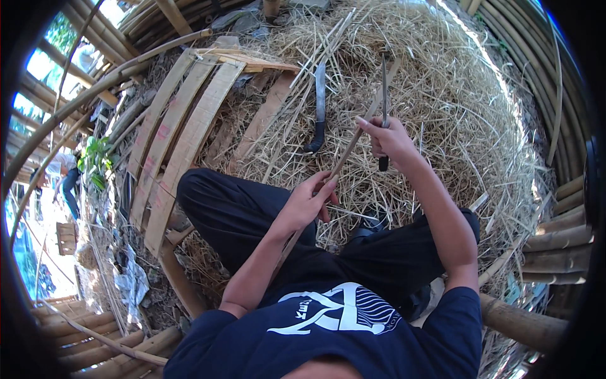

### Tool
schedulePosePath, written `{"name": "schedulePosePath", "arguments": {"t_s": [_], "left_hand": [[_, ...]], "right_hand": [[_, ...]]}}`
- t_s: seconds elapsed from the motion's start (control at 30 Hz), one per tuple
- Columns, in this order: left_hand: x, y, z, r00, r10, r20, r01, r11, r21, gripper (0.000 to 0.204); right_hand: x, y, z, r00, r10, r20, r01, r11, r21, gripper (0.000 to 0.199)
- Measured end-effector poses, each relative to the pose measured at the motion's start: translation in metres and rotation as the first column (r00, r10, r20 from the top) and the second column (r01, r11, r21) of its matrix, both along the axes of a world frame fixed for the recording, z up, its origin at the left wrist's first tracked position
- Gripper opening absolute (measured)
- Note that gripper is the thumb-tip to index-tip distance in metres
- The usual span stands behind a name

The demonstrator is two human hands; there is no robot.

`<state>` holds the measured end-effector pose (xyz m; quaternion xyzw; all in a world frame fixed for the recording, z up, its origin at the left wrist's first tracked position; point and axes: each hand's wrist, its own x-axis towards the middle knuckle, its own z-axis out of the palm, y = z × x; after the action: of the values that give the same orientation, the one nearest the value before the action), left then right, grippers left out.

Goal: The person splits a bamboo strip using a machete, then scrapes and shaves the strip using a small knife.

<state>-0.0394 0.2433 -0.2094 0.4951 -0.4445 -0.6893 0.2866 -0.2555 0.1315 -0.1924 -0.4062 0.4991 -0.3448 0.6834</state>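
Note:
A long, narrow bamboo strip (347, 153) slants across my lap and up over the straw. My left hand (305, 203) is closed around its lower part, above my left thigh. My right hand (394, 142) grips a knife (384, 88) by its handle, the blade pointing away from me close beside the strip. The right thumb reaches out toward the strip; whether it presses on it I cannot tell. A larger machete (320, 95) with a black-wrapped handle lies on the shavings, left of the strip.
Bamboo shavings (454, 126) are heaped over the ground ahead and to the right. At the left stands a slatted wooden frame (205, 104). Loose thin strips (325, 44) lie beyond the machete. Bamboo poles (558, 252) line the right side. A person (69, 183) is at the far left.

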Motion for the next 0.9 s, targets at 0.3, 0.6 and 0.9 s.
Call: {"name": "schedulePosePath", "arguments": {"t_s": [0.3, 0.6, 0.9], "left_hand": [[-0.010, -0.009, -0.028, 0.977, 0.204, 0.064, -0.184, 0.953, -0.241, 0.022], [-0.028, 0.003, -0.027, 0.910, 0.252, 0.330, -0.066, 0.873, -0.484, 0.019], [-0.006, 0.031, -0.034, 0.879, 0.206, 0.430, -0.024, 0.920, -0.392, 0.017]], "right_hand": [[0.000, 0.039, -0.001, 0.545, 0.015, -0.838, -0.361, 0.907, -0.218, 0.041], [0.015, 0.041, -0.061, 0.377, -0.004, -0.926, -0.457, 0.869, -0.190, 0.021], [-0.041, -0.009, -0.075, 0.101, 0.045, -0.994, -0.293, 0.956, 0.014, 0.026]]}}
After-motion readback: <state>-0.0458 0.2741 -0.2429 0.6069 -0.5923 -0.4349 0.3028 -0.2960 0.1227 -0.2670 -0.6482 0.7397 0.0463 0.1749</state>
